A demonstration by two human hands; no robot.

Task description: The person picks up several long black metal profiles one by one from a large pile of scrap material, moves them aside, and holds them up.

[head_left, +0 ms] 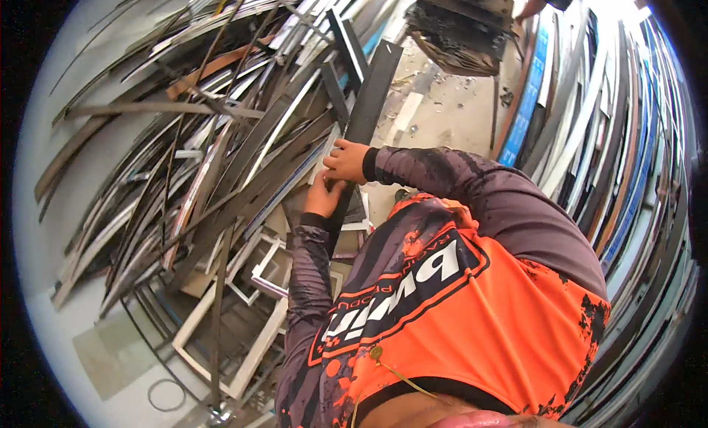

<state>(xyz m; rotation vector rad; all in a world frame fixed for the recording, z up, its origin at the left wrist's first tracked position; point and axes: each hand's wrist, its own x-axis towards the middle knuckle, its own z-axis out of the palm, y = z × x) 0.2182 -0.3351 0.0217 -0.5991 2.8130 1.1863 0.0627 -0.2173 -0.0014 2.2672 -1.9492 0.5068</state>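
One dark flat bar (pixel 366 103) is gripped by both hands near the picture's centre: the left hand (pixel 323 198) is closed around its lower part, and the right hand (pixel 345 161) is clamped on it just above, toward 12 o'clock. White frames (pixel 243 317), at least two, are seen lying at 7 o'clock. Too many long strips to count are heaped in a pile (pixel 184 148) from 9 to 11 o'clock. A littered concrete floor (pixel 450 111) is seen at 12 o'clock, and more strips are stacked upright (pixel 612 148) at 2 o'clock.

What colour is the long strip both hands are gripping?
Dark brown, almost black: the strip, seen in the head view.
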